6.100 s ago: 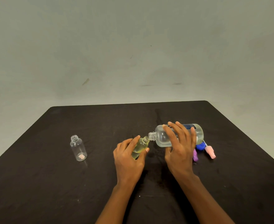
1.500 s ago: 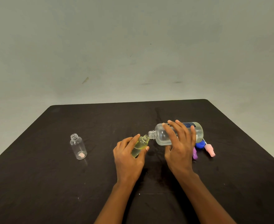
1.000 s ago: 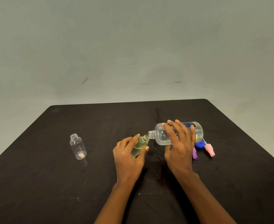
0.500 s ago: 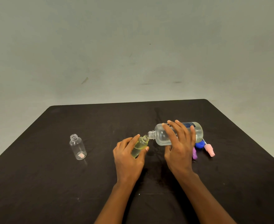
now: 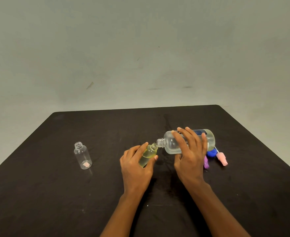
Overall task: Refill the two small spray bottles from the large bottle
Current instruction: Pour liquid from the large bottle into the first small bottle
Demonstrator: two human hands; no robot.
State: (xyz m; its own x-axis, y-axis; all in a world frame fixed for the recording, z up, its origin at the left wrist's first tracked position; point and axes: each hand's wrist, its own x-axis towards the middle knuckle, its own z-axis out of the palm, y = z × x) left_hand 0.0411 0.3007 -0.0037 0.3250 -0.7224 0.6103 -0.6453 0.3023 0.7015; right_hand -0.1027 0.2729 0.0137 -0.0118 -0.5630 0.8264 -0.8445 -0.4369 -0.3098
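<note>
The right hand [image 5: 190, 156], gripping the tipped large bottle [image 5: 170, 145], is hiding its middle and part of a purple sprayer [image 5: 206, 164] just past its fingers. The left hand [image 5: 135, 166] is holding a tilted small bottle [image 5: 149, 153] of yellowish liquid, mouth at the large bottle's neck. A clear bottle [image 5: 82, 155] is standing well left of it on the dark table [image 5: 106, 130], grey wall [image 5: 140, 48] behind

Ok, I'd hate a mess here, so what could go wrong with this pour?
The large bottle, tipped by the right hand, meets the narrow mouth of the small spray bottle in the left hand; a slight slip could spill onto the black table.
That small bottle is tilted and holds much yellowish liquid, so it may overflow.
The pink spray head and blue cap lie by the right hand and could get knocked.
</note>
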